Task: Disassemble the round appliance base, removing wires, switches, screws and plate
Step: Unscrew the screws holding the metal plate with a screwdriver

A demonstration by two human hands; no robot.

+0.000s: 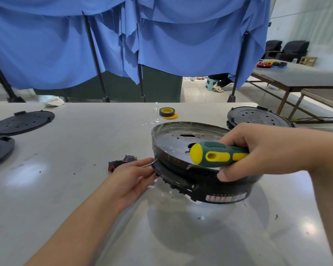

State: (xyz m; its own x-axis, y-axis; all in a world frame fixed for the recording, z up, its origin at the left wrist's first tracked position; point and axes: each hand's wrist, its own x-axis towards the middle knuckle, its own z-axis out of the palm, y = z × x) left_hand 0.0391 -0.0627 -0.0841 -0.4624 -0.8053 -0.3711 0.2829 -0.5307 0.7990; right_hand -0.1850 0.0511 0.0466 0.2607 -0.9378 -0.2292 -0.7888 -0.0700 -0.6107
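Observation:
The round black appliance base sits on the white table, right of centre. A shiny metal plate wrapped in clear film lies tilted on top of it. My right hand grips a green and yellow screwdriver, handle pointing left, with the thumb pressing the base's wall. My left hand reaches the base's left rim, fingertips touching the black edge under the plate. Two red and black switches lie just left of my left hand.
Two black round covers lie at the far left and another base stands behind at the right. A roll of tape rests mid-table. Blue cloth hangs behind the table.

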